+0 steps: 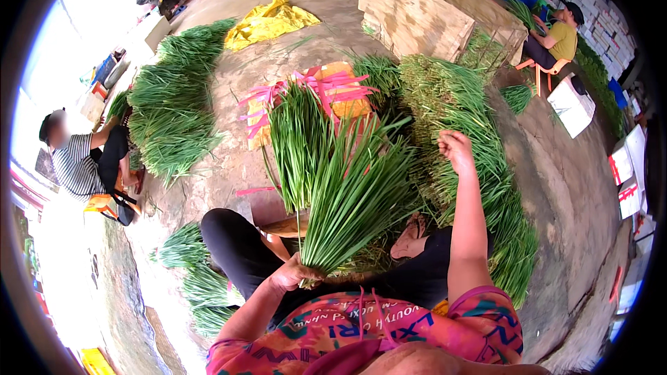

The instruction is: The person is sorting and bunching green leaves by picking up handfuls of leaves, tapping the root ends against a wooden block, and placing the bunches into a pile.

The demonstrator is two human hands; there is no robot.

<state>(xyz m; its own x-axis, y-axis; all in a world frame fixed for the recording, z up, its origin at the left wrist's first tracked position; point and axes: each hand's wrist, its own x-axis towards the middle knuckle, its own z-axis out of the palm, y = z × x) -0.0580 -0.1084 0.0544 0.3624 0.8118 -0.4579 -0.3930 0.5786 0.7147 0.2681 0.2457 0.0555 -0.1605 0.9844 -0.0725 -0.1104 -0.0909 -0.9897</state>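
Concrete floor (563,194) spreads across the frame, with a yellow sheet (271,24) crumpled at the upper centre and wooden boards (413,17) leaning at the upper right. One seated co-worker (78,163) is at the left edge, another person (561,36) at the upper right. At lower centre, the left hand (290,274) has its fingers wrapped around the base of a bunch of green stalks (358,198), whose leaves fan up and rightward through the middle of the frame. Just beside it, a second green bundle (297,146) stretches upward, near pink strips (333,87) at the upper centre. Right of centre, the right hand (455,149) is raised in front of a long green heap (455,94); its fingers curl in toward the thumb, and I cannot tell whether they pinch anything. More stalks (174,104) lie piled at the upper left.
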